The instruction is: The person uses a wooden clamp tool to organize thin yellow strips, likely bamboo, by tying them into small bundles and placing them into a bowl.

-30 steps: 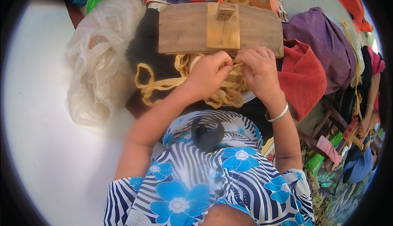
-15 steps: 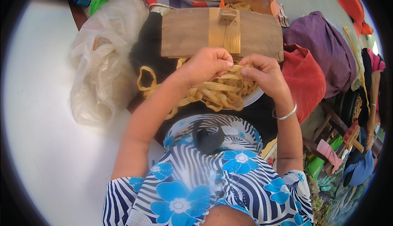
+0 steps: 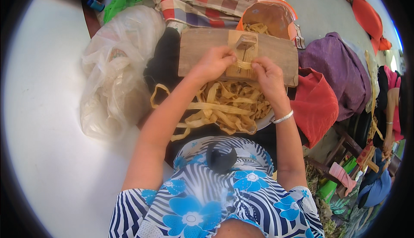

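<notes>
A wooden board [image 3: 196,50] lies in front of me, with a paler strip down its middle and a small wooden block [image 3: 246,41] standing up from it. My left hand [image 3: 215,62] is over the board, its thumb and fingers pinched on one end of a flat tan strip [image 3: 244,65]. The other end is pinched by my right hand [image 3: 268,72], so the short length stretches across the pale middle just below the block. Underneath, a tangled heap of tan strips [image 3: 224,108] fills a white bowl [image 3: 263,123] and spills over its left side.
An orange-rimmed bag [image 3: 276,7] holding more strips stands beyond the board. Left is a cloudy plastic bag [image 3: 112,78]; right are red cloth [image 3: 317,104] and a purple bundle [image 3: 340,74]. Another person's arm [image 3: 391,117] shows at the far right, near a wooden stool [image 3: 340,147].
Both hands have moved from above the heap up onto the board, bringing the strip close to the block. The view has shifted, so more of the heap shows.
</notes>
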Demonstrator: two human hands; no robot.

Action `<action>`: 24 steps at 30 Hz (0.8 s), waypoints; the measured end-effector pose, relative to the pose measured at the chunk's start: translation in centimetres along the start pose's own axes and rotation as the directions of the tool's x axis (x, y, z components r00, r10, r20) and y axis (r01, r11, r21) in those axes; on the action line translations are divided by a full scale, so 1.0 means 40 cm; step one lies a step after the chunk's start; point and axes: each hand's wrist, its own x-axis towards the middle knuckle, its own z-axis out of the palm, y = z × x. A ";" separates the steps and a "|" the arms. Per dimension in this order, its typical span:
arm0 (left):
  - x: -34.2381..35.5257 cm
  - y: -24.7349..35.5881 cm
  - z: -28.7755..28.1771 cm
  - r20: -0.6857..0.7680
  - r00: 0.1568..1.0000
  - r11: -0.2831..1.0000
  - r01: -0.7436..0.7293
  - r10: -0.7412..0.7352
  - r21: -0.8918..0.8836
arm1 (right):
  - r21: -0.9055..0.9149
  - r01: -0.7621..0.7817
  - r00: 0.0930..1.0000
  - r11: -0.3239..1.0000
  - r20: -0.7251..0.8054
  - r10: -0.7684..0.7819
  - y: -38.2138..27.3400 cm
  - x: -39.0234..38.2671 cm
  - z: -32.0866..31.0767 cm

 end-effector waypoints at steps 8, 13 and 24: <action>-0.049 -0.045 0.002 -0.113 0.991 0.981 0.050 -0.072 -0.186 | 0.270 -0.237 0.965 0.933 0.173 0.195 0.023 -0.068 -0.069; -0.123 0.004 0.063 0.185 0.983 0.992 0.039 -0.015 -0.124 | -0.502 0.261 0.964 0.825 0.172 -0.201 -0.018 -0.116 -0.132; -0.168 0.123 0.084 0.262 0.952 0.949 0.074 -0.159 0.307 | -0.014 0.011 0.989 1.000 0.151 -0.009 -0.030 -0.216 -0.017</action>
